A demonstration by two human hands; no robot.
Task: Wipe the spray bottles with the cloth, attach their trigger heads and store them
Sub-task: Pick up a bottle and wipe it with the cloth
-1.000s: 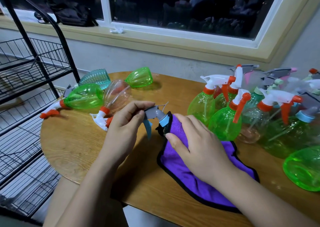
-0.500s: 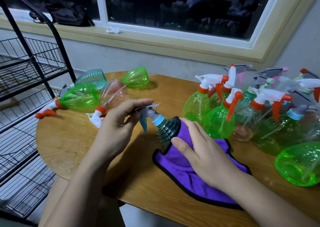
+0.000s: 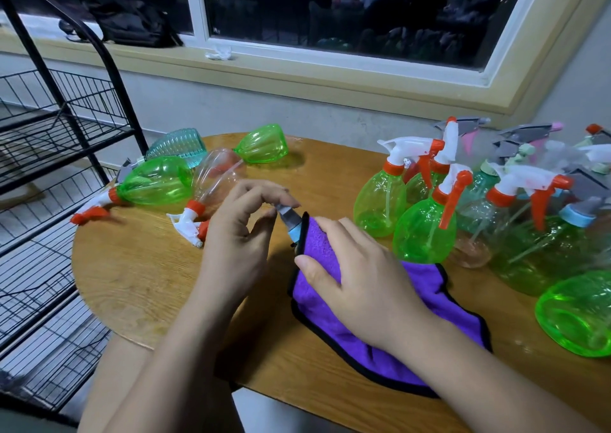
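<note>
— Any writing to read here?
— None. The green spray bottles (image 3: 380,201) show no legible label or brand, and the purple cloth (image 3: 426,287) shows no tag or print.
— The trigger head (image 3: 289,217)?
— Grey with a blue collar where it shows. No lettering can be made out on it.
— Anything further back?
— A tiny dark mark (image 3: 216,30) sits on the white window frame (image 3: 198,19). It is too small to read, and I cannot tell whether it is text at all.
</note>
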